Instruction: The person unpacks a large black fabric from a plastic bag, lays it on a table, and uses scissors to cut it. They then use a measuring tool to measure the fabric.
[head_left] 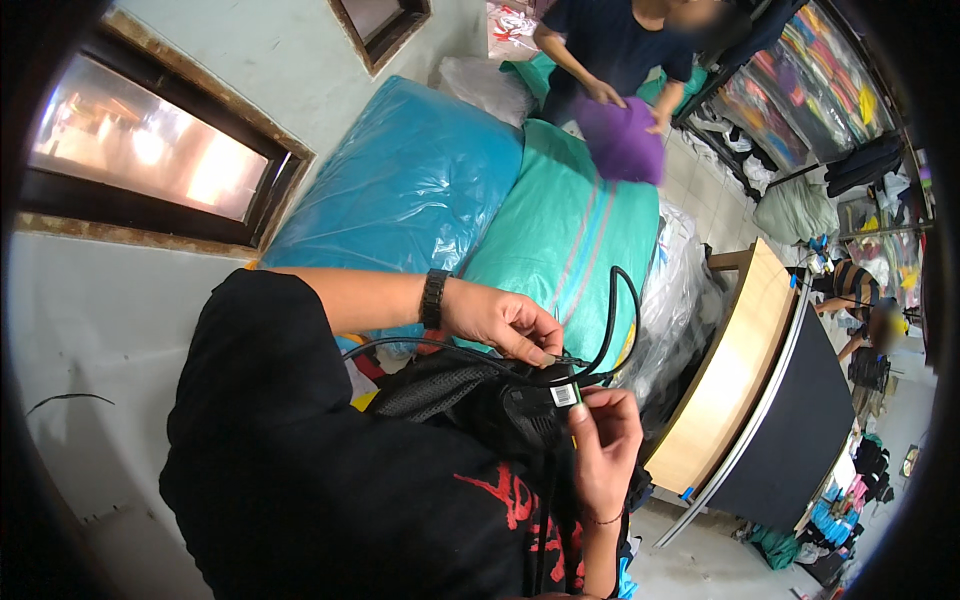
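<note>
My left hand, with a dark watch on its wrist, pinches at the end of a black cable close to a small dark device. The cable rises in a loop to the right and also runs left past my wrist. Thumb and fingers of my right hand are closed on the lower edge of the small device with a white label. The hands are close together in front of my chest. Just under them is a black mesh bag. The exact joint between cable and device is hidden by my fingertips.
A large blue plastic-wrapped bundle and a green sack lie ahead. Behind them a person holds a purple bundle. A black-topped wooden table stands at right, with another person beyond. Shelves of packed cloth line the far right.
</note>
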